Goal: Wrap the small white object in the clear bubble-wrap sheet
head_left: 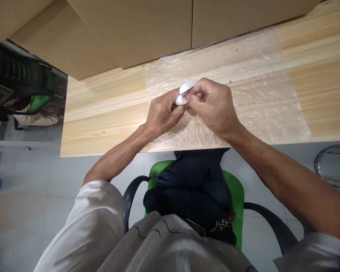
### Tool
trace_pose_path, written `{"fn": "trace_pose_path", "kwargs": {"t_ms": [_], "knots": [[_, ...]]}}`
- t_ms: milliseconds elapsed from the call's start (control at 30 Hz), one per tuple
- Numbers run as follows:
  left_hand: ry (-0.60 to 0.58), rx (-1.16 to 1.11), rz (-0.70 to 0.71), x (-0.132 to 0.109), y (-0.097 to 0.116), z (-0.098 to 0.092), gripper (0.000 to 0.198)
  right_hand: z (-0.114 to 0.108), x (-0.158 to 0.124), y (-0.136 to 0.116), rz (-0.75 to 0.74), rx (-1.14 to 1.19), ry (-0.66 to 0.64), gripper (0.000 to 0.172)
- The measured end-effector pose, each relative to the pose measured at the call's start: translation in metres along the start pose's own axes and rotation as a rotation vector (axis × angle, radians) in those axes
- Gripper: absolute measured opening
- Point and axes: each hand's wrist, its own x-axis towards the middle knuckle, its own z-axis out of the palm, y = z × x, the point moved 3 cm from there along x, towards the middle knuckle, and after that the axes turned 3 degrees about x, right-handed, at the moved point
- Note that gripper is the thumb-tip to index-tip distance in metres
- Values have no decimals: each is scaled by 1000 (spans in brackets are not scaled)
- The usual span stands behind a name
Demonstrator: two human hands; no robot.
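White object, smoothly rounded, is held over crinkled film

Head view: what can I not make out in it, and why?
All in the head view:
White object: partly hidden by the left hand and right hand; one piece or two, unclear.
Cardboard: cut off by the top edge.
Seat: mostly hidden by the legs.
Metal bits: too small to identify.
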Motion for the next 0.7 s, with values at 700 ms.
{"fn": "trace_pose_path", "kwargs": {"t_ms": [700], "knots": [[175, 142, 5, -1, 16, -3, 28, -3, -6, -11, 28, -132, -53, 27]]}}
